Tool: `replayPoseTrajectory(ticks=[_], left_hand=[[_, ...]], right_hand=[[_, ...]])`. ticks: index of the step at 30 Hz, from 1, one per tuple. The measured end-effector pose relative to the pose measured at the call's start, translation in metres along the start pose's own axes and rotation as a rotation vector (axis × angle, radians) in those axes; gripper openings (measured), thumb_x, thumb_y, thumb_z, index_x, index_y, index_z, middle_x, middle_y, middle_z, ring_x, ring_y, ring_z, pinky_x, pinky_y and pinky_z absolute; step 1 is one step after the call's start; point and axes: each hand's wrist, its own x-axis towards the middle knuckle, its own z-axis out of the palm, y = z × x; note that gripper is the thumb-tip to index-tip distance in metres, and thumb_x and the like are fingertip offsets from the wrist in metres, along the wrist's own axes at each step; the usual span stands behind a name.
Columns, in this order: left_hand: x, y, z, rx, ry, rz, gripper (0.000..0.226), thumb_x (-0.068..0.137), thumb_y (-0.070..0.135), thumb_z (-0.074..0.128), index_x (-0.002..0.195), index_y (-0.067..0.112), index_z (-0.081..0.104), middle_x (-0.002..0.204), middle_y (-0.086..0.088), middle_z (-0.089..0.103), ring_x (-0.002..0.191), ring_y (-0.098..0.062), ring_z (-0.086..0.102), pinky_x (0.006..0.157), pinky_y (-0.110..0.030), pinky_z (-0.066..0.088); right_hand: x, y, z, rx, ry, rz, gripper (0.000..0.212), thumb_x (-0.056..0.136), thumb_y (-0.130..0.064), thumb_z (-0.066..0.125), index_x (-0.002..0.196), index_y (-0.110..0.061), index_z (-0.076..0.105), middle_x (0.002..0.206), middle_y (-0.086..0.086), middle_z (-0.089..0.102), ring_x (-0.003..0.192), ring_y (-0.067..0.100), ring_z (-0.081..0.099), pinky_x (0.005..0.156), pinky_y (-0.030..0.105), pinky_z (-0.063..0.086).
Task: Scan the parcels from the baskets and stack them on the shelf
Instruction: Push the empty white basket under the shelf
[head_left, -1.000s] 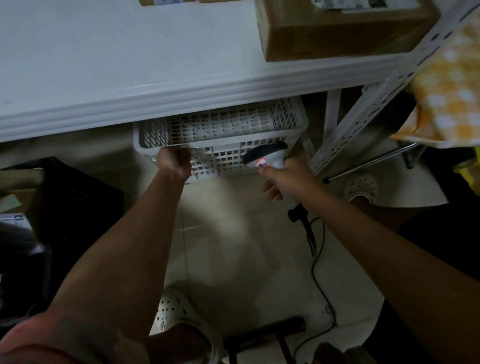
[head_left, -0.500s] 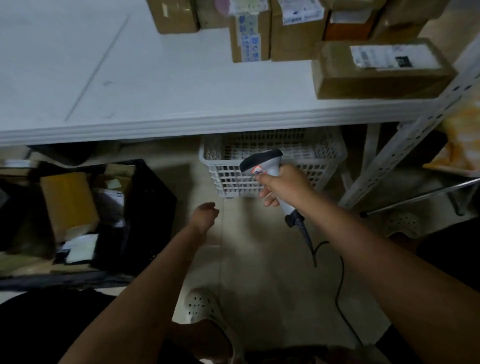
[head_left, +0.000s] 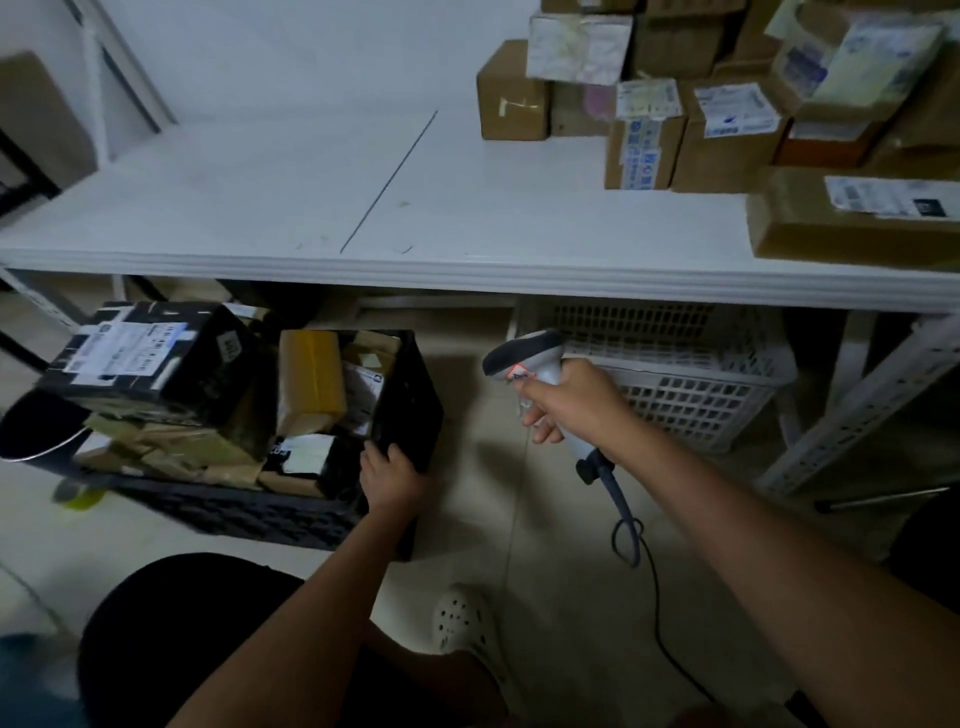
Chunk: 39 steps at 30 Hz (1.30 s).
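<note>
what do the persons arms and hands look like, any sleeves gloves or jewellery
Both forearms are bare, with no sleeves in view. The left hand and the right hand wear no gloves, and no rings, watch or wristband show. No markings are visible on either arm in this dim light.

A single head-worn wide-angle camera is looking forward and steeply down from close above, taking in the white desk (head_left: 467, 208) across the top of the frame, its front edge, and the floor (head_left: 545, 519) beneath at arm's reach.
</note>
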Motion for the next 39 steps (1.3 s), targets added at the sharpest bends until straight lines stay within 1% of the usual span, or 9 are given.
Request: replayPoseTrajectory(ticks=[2, 6, 10, 15, 21, 25, 31, 36, 39], left_hand=[[0.008, -0.006, -0.003, 0.011, -0.025, -0.044, 0.072, 0.098, 0.03, 0.056, 0.154, 0.001, 0.021, 0.163, -0.025, 0.007, 0.151, -0.04, 0.008, 0.121, -0.045, 0.016], [0.025, -0.018, -0.008, -0.034, -0.1, -0.128, 0.071, 0.099, 0.028, 0.056, 0.151, -0.004, 0.02, 0.155, -0.024, 0.026, 0.144, -0.04, 0.027, 0.118, -0.044, 0.027], [0.034, -0.021, -0.004, 0.021, -0.095, -0.177, 0.067, 0.101, 0.03, 0.051, 0.149, -0.006, 0.022, 0.152, -0.025, 0.029, 0.14, -0.039, 0.031, 0.115, -0.039, 0.028], [0.038, -0.01, 0.002, -0.034, -0.117, -0.296, 0.074, 0.099, 0.034, 0.056, 0.152, -0.004, 0.019, 0.155, -0.025, 0.017, 0.141, -0.041, 0.027, 0.115, -0.039, 0.026], [0.016, 0.016, 0.015, 0.056, -0.18, -0.253, 0.085, 0.1, 0.04, 0.053, 0.154, -0.006, 0.006, 0.158, -0.025, 0.009, 0.147, -0.039, 0.017, 0.119, -0.036, 0.023], [-0.008, 0.04, 0.025, 0.096, -0.231, -0.212, 0.082, 0.103, 0.039, 0.048, 0.153, -0.008, 0.004, 0.159, -0.024, 0.006, 0.147, -0.039, 0.013, 0.12, -0.034, 0.021], [-0.033, 0.077, 0.044, -0.038, -0.295, -0.2, 0.085, 0.102, 0.042, 0.051, 0.155, -0.007, 0.005, 0.16, -0.022, 0.004, 0.147, -0.038, 0.012, 0.119, -0.037, 0.021], [-0.062, 0.11, 0.062, -0.087, -0.338, -0.149, 0.073, 0.106, 0.033, 0.041, 0.155, -0.006, 0.004, 0.163, -0.02, -0.002, 0.151, -0.035, 0.006, 0.121, -0.034, 0.015], [-0.074, 0.121, 0.077, -0.117, -0.352, -0.126, 0.062, 0.106, 0.025, 0.037, 0.156, -0.004, 0.013, 0.164, -0.02, 0.004, 0.151, -0.035, 0.01, 0.12, -0.037, 0.015]], right_hand=[[0.0, -0.001, 0.003, -0.015, -0.005, 0.001, 0.025, 0.094, -0.03, 0.063, 0.084, -0.007, 0.065, 0.071, 0.011, 0.073, 0.052, 0.021, 0.066, 0.047, 0.023, 0.047], [0.005, 0.003, 0.004, -0.022, 0.009, 0.019, 0.026, 0.094, -0.031, 0.063, 0.089, -0.006, 0.066, 0.066, 0.006, 0.071, 0.051, 0.021, 0.065, 0.046, 0.023, 0.046], [0.008, 0.009, 0.0, -0.031, 0.023, 0.04, 0.026, 0.094, -0.03, 0.063, 0.093, -0.004, 0.066, 0.065, 0.005, 0.07, 0.051, 0.021, 0.066, 0.048, 0.025, 0.047], [0.007, 0.015, -0.009, -0.008, 0.059, 0.045, 0.027, 0.095, -0.029, 0.062, 0.095, -0.002, 0.067, 0.067, 0.008, 0.07, 0.05, 0.022, 0.064, 0.048, 0.025, 0.047], [0.001, 0.025, -0.022, 0.019, 0.118, 0.078, 0.027, 0.094, -0.025, 0.064, 0.095, 0.001, 0.069, 0.064, 0.008, 0.069, 0.046, 0.019, 0.062, 0.046, 0.023, 0.045], [-0.008, 0.032, -0.034, 0.05, 0.159, 0.082, 0.026, 0.094, -0.025, 0.064, 0.095, 0.0, 0.068, 0.065, 0.008, 0.069, 0.045, 0.019, 0.061, 0.045, 0.023, 0.044], [-0.02, 0.04, -0.046, 0.079, 0.201, 0.08, 0.021, 0.094, -0.025, 0.065, 0.093, -0.004, 0.068, 0.063, 0.008, 0.068, 0.042, 0.017, 0.06, 0.042, 0.02, 0.043], [-0.038, 0.055, -0.06, 0.081, 0.226, 0.099, 0.022, 0.093, -0.025, 0.066, 0.092, -0.003, 0.068, 0.062, 0.008, 0.068, 0.04, 0.015, 0.06, 0.041, 0.02, 0.043], [-0.049, 0.063, -0.071, 0.079, 0.246, 0.112, 0.02, 0.094, -0.024, 0.065, 0.091, -0.005, 0.067, 0.06, 0.006, 0.068, 0.04, 0.014, 0.06, 0.042, 0.02, 0.044]])
